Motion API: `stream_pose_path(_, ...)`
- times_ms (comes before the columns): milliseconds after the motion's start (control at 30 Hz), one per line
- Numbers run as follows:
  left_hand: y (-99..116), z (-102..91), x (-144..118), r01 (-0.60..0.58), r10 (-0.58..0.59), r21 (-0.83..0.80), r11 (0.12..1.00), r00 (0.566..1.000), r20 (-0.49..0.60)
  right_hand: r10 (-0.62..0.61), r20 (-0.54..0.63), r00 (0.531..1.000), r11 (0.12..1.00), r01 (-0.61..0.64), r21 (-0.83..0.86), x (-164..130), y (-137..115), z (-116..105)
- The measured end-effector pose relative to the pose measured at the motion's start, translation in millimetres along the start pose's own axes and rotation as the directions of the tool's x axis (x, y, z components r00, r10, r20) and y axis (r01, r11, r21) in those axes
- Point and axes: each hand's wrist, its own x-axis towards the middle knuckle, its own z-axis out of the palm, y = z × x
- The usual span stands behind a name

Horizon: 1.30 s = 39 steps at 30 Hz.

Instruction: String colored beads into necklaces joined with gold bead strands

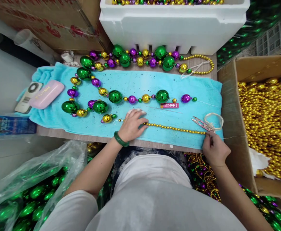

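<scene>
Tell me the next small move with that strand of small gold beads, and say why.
Probably draw the thread rightward to snug the beads together. The left hand presses one end of the small gold bead strand flat on the turquoise towel, while the right hand pinches the other end beside the thread snips. The strand lies straight between them, and a thin thread seems to trail right.

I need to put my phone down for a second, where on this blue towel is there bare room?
The barest patch of the blue towel is its upper right, between the foam box and the green ball. A smaller gap lies between the left hand and the scissors, above the gold strand. The left end is crowded with big beads.
</scene>
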Motion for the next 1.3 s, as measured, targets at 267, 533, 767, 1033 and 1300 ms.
stream_pose_path(267, 3, -6.2, -1, 0.033, -0.033, 0.039, 0.999, 0.999, -0.011, -0.008, 0.035, 0.999, 0.999, 0.006, 0.05, 1, -2, -4)
stream_pose_path(533, 16, 7.8, 9, -0.048, 0.049, 0.049, 0.998, 0.999, -0.008, -0.035, 0.021, 0.999, 0.998, 0.034, 0.059, 0, -4, -5)
stream_pose_path(767, 13, 3.5, 5, -0.028, 0.029, 0.067, 0.997, 1.0, -0.007, -0.055, 0.016, 0.998, 0.996, 0.054, 0.075, 0, -5, -8)
stream_pose_path(1033, 31, 13.9, 19, -0.079, 0.078, 0.044, 0.996, 0.997, 0.021, -0.077, -0.05, 0.996, 0.994, 0.081, 0.076, 1, -6, -6)
stream_pose_path(1300, 34, 11.7, 21, -0.09, 0.09, 0.064, 0.994, 0.996, 0.01, -0.087, -0.045, 0.995, 0.989, 0.092, 0.113, 0, -5, -5)
